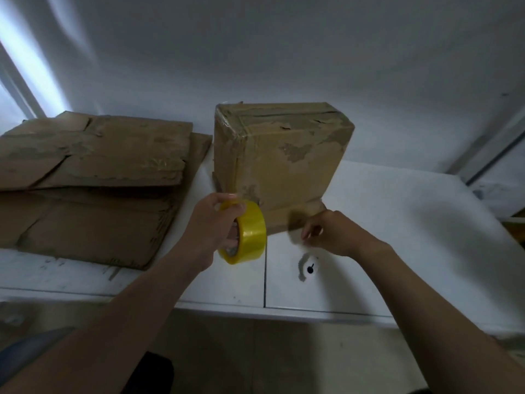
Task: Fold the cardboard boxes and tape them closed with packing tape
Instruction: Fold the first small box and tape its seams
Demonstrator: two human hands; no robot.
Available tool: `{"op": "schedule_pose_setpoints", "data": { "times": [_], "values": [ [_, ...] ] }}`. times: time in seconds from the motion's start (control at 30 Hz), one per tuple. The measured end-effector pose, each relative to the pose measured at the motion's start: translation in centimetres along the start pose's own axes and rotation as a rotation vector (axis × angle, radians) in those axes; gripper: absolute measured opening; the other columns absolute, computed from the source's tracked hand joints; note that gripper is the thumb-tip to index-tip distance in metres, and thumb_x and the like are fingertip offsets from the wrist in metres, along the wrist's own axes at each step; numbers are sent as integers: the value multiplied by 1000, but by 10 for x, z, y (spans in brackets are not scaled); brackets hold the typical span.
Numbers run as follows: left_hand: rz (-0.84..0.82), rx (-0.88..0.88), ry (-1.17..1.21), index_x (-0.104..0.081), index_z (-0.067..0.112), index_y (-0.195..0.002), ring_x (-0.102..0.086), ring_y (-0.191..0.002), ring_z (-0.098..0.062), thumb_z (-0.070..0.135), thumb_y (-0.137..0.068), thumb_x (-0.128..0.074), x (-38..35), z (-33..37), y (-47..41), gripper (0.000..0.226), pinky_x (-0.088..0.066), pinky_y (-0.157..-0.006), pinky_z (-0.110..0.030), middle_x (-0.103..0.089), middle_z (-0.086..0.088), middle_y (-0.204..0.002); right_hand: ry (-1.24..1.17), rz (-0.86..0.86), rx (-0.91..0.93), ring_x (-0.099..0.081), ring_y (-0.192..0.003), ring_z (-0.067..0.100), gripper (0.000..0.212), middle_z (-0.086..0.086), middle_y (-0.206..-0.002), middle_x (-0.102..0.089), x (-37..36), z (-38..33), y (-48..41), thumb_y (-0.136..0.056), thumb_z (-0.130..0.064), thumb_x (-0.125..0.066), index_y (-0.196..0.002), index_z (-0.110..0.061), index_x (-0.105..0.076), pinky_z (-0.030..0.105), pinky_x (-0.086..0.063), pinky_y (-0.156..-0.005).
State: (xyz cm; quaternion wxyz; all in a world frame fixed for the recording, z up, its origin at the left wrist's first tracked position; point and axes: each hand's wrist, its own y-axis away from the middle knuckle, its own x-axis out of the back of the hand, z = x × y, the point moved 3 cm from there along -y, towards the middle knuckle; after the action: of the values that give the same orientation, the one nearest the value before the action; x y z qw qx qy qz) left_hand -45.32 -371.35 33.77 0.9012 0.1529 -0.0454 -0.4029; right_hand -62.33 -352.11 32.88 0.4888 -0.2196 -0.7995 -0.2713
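Observation:
A worn brown cardboard box (279, 157) stands upright on the white table (397, 223), its top seam covered with old tape and a bottom flap sticking out toward me. My left hand (211, 226) grips a yellow roll of packing tape (247, 231) just in front of the box's lower left corner. My right hand (329, 233) hovers by the flap at the box's lower right with fingers curled; it is blurred, and whether it pinches a tape end I cannot tell.
A stack of flattened cardboard boxes (93, 177) lies on the left of the table. A small black hole (310, 270) marks the tabletop near a seam. A white wall rises behind. The floor shows below the table's front edge.

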Motion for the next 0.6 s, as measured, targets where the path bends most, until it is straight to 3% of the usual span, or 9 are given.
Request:
{"op": "schedule_pose_setpoints", "data": {
  "times": [0.13, 0.2, 0.3, 0.4, 0.47, 0.6],
  "values": [
    [8, -5, -4, -63, 28, -119, -69, -94, -31, 23, -94, -71, 5, 2, 2, 26, -57, -58, -34, -64, -17, -119, -33, 150, 67, -62, -81, 4, 6, -13, -91, -67, 10, -16, 5, -87, -26, -75, -85, -31, -73, 30, -52, -80],
    [3, -18, 8, -62, 27, -123, -70, -94, -30, 23, -95, -70, 10, 8, 3, 29, -58, -61, -35, -64, -15, -117, -92, 304, 169, -60, -82, 4, 8, -16, -95, -64, 24, -36, 6, -87, -36, -75, -93, -31, -73, 30, -50, -79],
    [11, -61, 5, -62, 28, -122, -68, -94, -27, 23, -96, -69, 16, 20, 3, 27, -59, -64, -36, -64, -11, -113, -48, 515, 364, -56, -111, 12, 28, -12, -118, -60, 49, -74, 3, -91, -53, -65, -112, -34, -69, 31, -46, -91],
    [51, -108, -13, -62, 37, -106, -66, -102, -29, 26, -95, -69, 24, 28, 1, 17, -62, -81, -46, -62, -8, -117, 46, 640, 464, -42, -126, 18, 41, -4, -136, -55, 75, -112, -11, -99, -53, -53, -133, -30, -62, 30, -36, -101],
    [70, -127, -28, -61, 40, -101, -65, -105, -29, 28, -95, -69, 28, 32, -1, 16, -59, -89, -53, -62, -5, -120, 101, 673, 457, -37, -131, 21, 48, -3, -145, -49, 91, -135, -28, -102, -56, -41, -141, -32, -55, 33, -32, -102],
    [77, -142, -25, -59, 41, -103, -64, -108, -28, 27, -95, -69, 32, 37, -6, 19, -58, -91, -53, -60, -3, -123, 297, 581, 415, -31, -138, 25, 60, -7, -153, -43, 101, -154, -72, -98, -71, -29, -148, -41, -44, 44, -25, -108]
  ]
}}
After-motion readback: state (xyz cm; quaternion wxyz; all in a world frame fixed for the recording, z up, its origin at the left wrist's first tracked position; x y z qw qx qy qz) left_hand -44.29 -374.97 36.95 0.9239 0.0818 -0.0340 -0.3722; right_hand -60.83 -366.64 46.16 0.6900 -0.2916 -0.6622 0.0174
